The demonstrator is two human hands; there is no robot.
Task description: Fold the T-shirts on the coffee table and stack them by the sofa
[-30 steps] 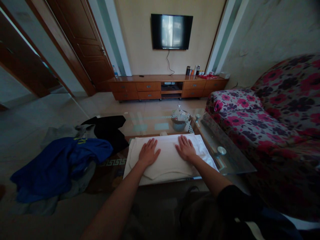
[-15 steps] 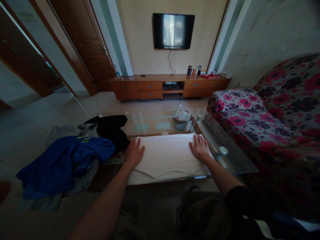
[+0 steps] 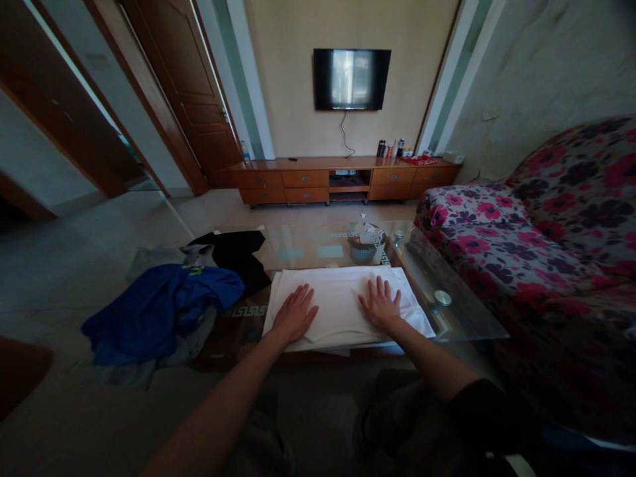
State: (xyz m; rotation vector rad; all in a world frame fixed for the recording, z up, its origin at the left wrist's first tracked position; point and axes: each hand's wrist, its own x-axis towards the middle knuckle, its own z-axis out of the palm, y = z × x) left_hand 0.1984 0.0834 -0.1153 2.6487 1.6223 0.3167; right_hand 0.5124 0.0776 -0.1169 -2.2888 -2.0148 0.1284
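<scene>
A folded white cloth (image 3: 342, 298) lies flat on the glass coffee table (image 3: 462, 321), its long side across the view. My left hand (image 3: 297, 314) rests palm down on its left part, fingers spread. On its right part lies my right hand (image 3: 380, 305), also palm down with the fingers apart. Neither hand grips anything. To the left of the cloth, a blue garment (image 3: 159, 308) is heaped over grey fabric (image 3: 149, 258), with a black garment (image 3: 243, 255) beside it.
Behind the cloth, a small basket (image 3: 362, 250) with white paper or plastic stands on the table. A floral sofa (image 3: 487, 225) is at the right. Further back are a wooden TV cabinet (image 3: 305, 179) and a wall-mounted television (image 3: 352, 79).
Both hands have moved inward from the cloth's side edges towards its middle and are closer together. The camera view has shifted slightly.
</scene>
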